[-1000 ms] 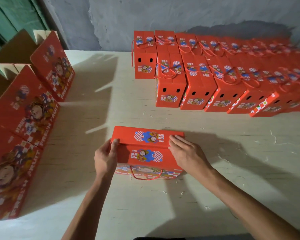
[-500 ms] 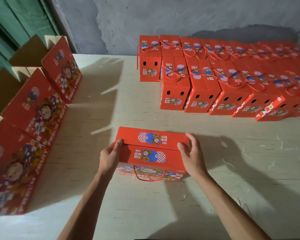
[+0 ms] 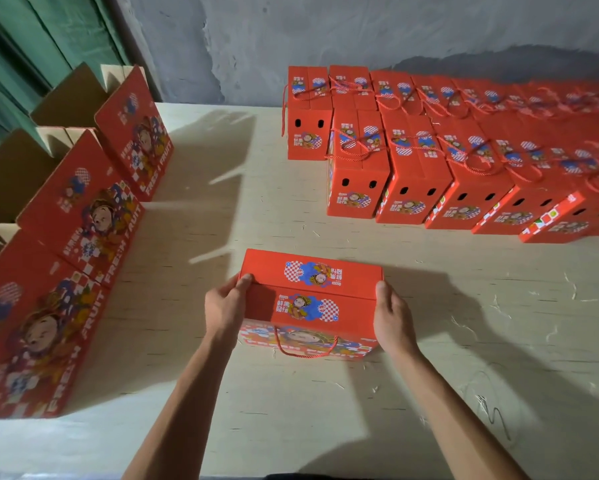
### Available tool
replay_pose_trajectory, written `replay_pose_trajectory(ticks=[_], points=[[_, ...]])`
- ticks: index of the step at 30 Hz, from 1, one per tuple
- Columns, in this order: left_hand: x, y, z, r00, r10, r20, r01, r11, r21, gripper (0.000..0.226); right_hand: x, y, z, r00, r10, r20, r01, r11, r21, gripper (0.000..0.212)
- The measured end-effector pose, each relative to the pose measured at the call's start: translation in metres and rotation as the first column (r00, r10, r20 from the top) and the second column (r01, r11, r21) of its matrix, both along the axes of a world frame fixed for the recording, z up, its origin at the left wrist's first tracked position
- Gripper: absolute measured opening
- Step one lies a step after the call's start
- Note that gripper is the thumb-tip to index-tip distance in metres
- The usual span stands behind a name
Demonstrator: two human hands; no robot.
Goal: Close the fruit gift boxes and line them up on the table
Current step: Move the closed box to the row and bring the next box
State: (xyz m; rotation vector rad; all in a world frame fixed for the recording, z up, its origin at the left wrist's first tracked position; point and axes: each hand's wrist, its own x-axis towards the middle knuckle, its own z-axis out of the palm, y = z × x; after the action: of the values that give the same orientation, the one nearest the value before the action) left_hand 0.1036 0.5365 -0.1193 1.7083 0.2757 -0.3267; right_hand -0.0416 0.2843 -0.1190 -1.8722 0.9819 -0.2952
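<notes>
Gripping the closed "FRESH FRUIT" gift box (image 3: 308, 299) at both ends, curled fingers (image 3: 244, 282) of both hands.

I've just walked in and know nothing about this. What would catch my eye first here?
Probably the red gift box at the centre of the pale table, held at its two ends by the left hand and right hand. Behind it to the right, closed red boxes stand packed in rows by the wall; along the left edge, open boxes wait in line.
</notes>
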Motion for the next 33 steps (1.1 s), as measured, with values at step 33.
replay_pose_trajectory(ticks=[33], points=[[0.064, -0.014, 0.021, 0.949, -0.282, 0.138, 0.229, 0.924, 0.308, 0.030, 0.000, 0.007, 0.010, 0.995, 0.049, -0.083, -0.044, 0.998, 0.054, 0.046]])
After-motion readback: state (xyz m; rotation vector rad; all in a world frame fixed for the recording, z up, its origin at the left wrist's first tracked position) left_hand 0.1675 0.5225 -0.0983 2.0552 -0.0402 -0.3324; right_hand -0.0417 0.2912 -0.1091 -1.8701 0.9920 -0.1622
